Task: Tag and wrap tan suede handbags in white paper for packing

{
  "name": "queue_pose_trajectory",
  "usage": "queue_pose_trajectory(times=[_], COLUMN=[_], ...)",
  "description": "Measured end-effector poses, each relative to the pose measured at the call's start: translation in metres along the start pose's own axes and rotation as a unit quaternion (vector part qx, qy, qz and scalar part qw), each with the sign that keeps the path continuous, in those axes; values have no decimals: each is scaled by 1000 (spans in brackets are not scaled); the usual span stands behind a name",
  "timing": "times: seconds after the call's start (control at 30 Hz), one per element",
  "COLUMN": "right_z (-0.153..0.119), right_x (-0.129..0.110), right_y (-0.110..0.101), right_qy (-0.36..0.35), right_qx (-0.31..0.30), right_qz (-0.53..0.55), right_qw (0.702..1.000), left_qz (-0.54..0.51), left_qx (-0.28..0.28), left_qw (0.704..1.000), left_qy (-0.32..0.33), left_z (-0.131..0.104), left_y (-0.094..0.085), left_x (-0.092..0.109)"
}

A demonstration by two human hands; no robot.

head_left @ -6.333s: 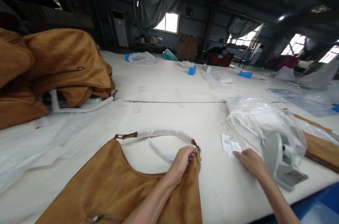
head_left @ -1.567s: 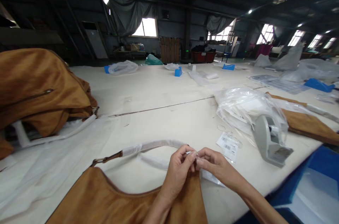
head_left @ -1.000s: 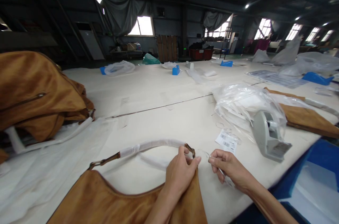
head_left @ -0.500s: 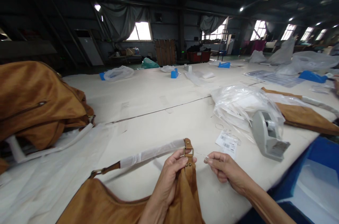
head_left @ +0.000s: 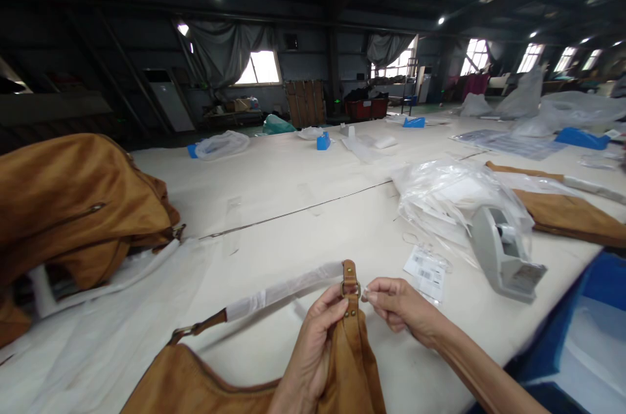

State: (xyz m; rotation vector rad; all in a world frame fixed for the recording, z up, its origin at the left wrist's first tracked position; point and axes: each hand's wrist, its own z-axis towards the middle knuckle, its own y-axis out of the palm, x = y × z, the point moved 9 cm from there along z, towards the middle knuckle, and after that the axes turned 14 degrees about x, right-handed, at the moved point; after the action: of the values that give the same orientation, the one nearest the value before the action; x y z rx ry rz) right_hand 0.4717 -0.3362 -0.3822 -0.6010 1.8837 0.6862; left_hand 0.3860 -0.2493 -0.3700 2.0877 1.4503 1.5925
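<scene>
Your left hand (head_left: 313, 342) is closed around the top corner of a brown bag (head_left: 355, 362), thumb laid along the near side and fingers curled behind it. The metal ring (head_left: 358, 291) sits right at your left fingertips, with a studded leather tab (head_left: 349, 268) standing up just above it. Below that grip the bag's side hangs in folds, and its body spreads to the left of your wrist, running out of view at the bottom. The strap wrapping (head_left: 286, 289), white and crinkled, reaches from the tab away to the left, beyond your left knuckles.

Your right hand (head_left: 398, 306) is just to the right of the ring, thumb and forefinger pinched together on a small whitish piece (head_left: 364, 295), too small to make out; the other fingers are curled in. A narrow gap seems to separate those fingertips from the ring.

Just past your right knuckles lie printed labels (head_left: 424, 272) on the white table (head_left: 283, 231). Farther out to the right stands a grey tape dispenser (head_left: 506, 264), against a heap of clear plastic (head_left: 435, 189), with another brown bag (head_left: 570, 215) lying flat behind. Well to the left of both hands is a brown bag pile (head_left: 78, 199).
</scene>
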Motion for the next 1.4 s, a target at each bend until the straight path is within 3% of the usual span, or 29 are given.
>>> queue_pose_trajectory(times=[0.63, 0.87, 1.07, 1.2, 1.27, 1.33, 1.4], right_z=[5, 1, -4, 2, 6, 8, 9], right_x=[-6, -14, -16, -8, -4, -3, -3], right_y=[3, 15, 22, 17, 13, 11, 10], right_qy=[-18, -10, 5, 9, 9, 7, 3], right_qx=[-25, -46, -62, -17, 10, 22, 27], right_qz=[-32, 2, 82, 103, 99, 100, 96], right_qw=[999, 999, 995, 994, 995, 995, 995], left_qz=[-37, -24, -2, 89, 180, 262, 320], left_qx=[-23, -28, 0, 27, 71, 128, 152], left_qw=[999, 999, 1000, 992, 970, 922, 855], left_qy=[-9, -10, 6, 82, 150, 255, 379], left_z=[2, 4, 9, 10, 10, 5, -7], left_y=[0, 0, -4, -7, -12, -14, -7], left_x=[-3, -5, -4, 3, 11, 29, 48])
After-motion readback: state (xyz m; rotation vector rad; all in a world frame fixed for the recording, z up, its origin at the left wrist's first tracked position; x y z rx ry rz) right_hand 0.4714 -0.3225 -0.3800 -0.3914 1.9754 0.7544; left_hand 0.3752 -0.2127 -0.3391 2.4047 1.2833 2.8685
